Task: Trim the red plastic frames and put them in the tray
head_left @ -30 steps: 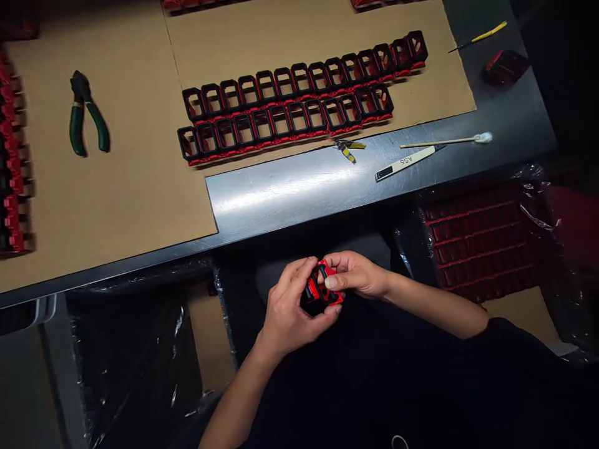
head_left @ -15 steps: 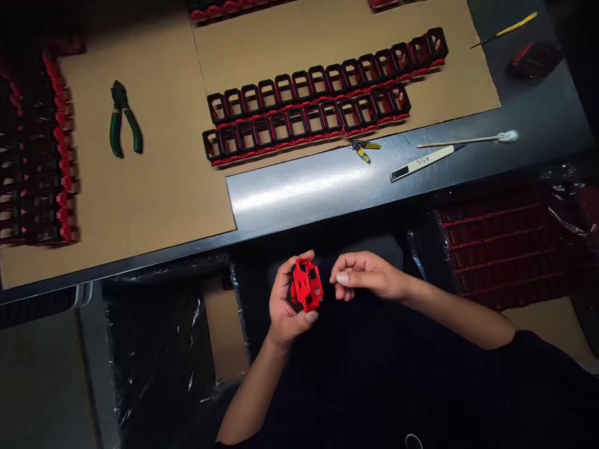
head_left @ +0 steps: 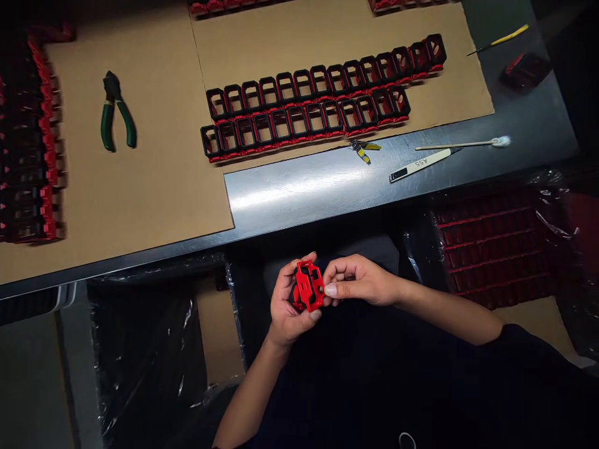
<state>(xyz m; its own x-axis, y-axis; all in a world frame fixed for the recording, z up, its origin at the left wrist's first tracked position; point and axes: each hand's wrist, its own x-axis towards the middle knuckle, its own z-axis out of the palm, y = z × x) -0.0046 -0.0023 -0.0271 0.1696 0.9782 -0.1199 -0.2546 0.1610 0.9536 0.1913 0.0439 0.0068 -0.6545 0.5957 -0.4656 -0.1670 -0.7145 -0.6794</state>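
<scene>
Metal bench carries cardboard sheets, probably a swab.

Assembly workshop, metal bench, rows of red-black parts, pliers

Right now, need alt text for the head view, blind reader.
Both hands, left hand and right hand, hold a red plastic part below the table edge. On the cardboard lie two rows of black-and-red frames and green-handled pliers.

Dim scene, glare streak on the metal table edge, dark vignetted corners, sharp centre
</scene>
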